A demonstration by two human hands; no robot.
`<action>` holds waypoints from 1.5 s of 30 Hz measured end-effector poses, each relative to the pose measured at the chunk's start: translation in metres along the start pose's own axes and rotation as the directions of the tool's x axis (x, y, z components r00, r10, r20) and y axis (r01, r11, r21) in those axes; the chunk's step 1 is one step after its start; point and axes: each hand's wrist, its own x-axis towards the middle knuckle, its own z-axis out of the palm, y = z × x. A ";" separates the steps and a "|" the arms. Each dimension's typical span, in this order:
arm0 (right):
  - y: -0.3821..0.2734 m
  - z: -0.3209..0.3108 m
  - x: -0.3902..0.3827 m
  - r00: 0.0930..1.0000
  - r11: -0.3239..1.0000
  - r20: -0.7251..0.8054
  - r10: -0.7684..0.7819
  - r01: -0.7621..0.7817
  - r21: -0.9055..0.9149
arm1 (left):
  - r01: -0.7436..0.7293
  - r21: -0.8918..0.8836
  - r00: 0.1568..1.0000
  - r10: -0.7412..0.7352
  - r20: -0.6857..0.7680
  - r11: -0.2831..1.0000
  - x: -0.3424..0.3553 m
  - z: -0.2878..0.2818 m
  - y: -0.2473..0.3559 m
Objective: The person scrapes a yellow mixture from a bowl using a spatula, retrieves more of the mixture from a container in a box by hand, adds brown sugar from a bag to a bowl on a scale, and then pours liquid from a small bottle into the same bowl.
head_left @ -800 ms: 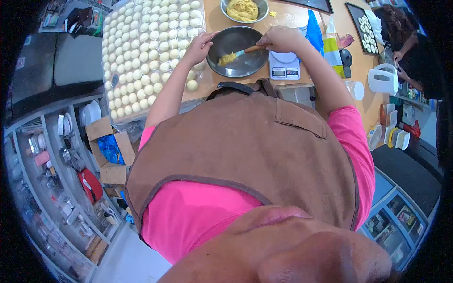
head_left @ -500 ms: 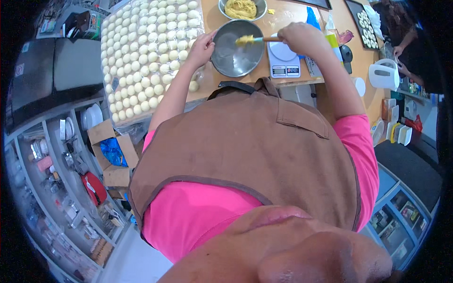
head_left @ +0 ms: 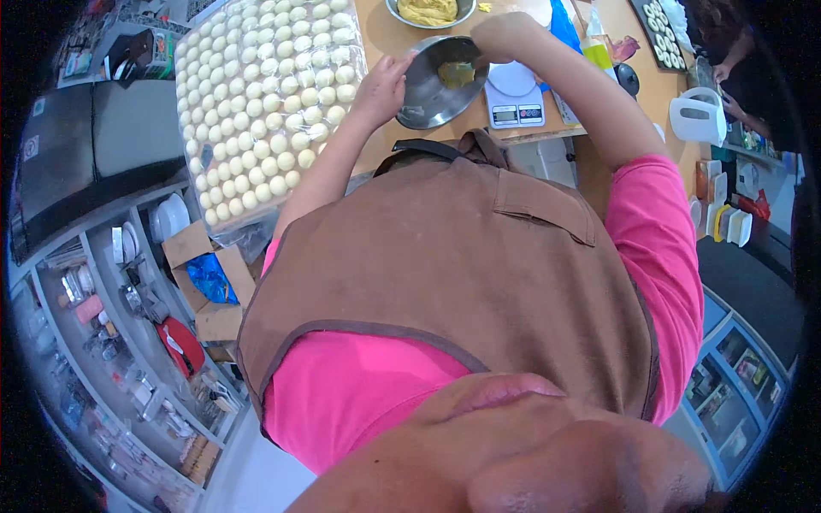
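My left hand (head_left: 381, 91) is closed on the left rim of a metal bowl (head_left: 421, 96), which tilts at the table's front edge. Closed around the handle of a spatula (head_left: 456, 75), my right hand (head_left: 506, 37) is at the bowl's upper right rim. The spatula's head is inside the bowl, with yellow paste on it; my hand hides the handle now. Just beyond stands a second metal bowl (head_left: 463, 19) holding a yellow dough-like mass (head_left: 427, 10). A white kitchen scale (head_left: 516, 109) lies right of the tilted bowl.
Rows of pale dough balls (head_left: 261, 111) on plastic sheeting cover the table's left side. At the right are a white pitcher (head_left: 694, 120), a black round object (head_left: 627, 79) and a dark tray of ring-shaped pieces (head_left: 660, 34). Another person's hand (head_left: 723, 72) shows at far right.
The metal bowl has gone from nearly level to tilted, with my left hand still on its rim. My right hand has moved up and left, bringing the spatula's head down into the bowl.
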 end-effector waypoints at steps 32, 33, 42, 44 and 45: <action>-0.010 0.207 -0.065 0.952 -0.496 0.146 -0.269 -0.267 0.826 | 0.384 -0.779 0.834 -0.548 0.063 0.496 -0.042 0.022 -0.071; -0.007 0.207 -0.074 0.967 -0.580 0.097 -0.235 -0.219 0.784 | 0.390 -0.821 0.804 -0.589 0.083 0.416 -0.044 0.023 -0.073; 0.001 0.169 0.000 0.964 -0.489 0.006 0.267 0.130 0.863 | 0.534 -0.800 0.761 -0.567 0.314 0.274 -0.052 0.047 -0.067; 0.001 0.176 0.024 0.894 -0.252 0.062 0.445 0.059 0.966 | 0.548 -0.791 0.726 -0.625 0.288 0.271 -0.048 0.049 -0.059; -0.001 0.173 0.033 0.897 -0.240 0.049 0.438 0.064 0.969 | 0.537 -0.798 0.726 -0.630 0.275 0.271 -0.048 0.052 -0.066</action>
